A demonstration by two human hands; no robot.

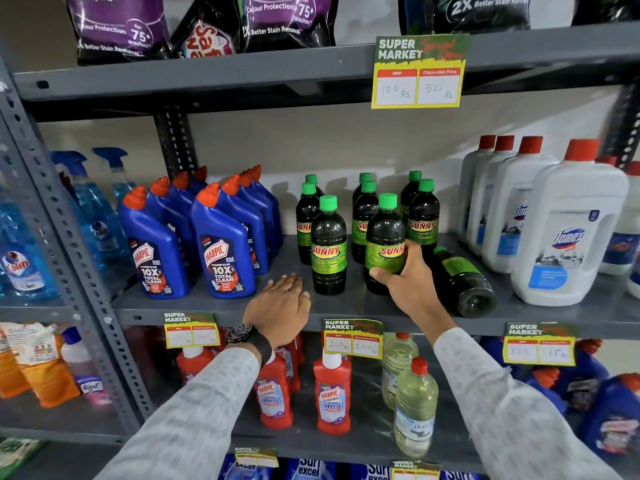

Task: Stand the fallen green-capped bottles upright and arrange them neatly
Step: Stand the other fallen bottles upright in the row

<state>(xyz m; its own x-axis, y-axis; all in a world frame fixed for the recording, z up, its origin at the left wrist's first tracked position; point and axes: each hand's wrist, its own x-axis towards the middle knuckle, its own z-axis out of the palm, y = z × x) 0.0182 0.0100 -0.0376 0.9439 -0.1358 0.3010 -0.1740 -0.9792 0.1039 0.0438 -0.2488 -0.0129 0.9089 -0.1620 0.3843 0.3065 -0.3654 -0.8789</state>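
Note:
Several dark green-capped "Sunny" bottles stand upright in rows on the middle grey shelf (214, 308). My right hand (408, 277) is wrapped around the lower part of the front upright bottle (385, 237) in the middle row. Just to its right one green-capped bottle lies on its side (464, 282), cap toward the back, base toward the shelf's front edge. Another front bottle (328, 244) stands upright to the left. My left hand (282, 303) rests flat and palm down on the shelf's front edge, holding nothing, beside that bottle.
Blue Harpic bottles (221, 251) crowd the shelf on the left. White Domex bottles (568, 230) stand at the right, close to the fallen bottle. Price tags (353, 337) hang on the shelf edge. Red Harpic bottles and pale bottles fill the shelf below.

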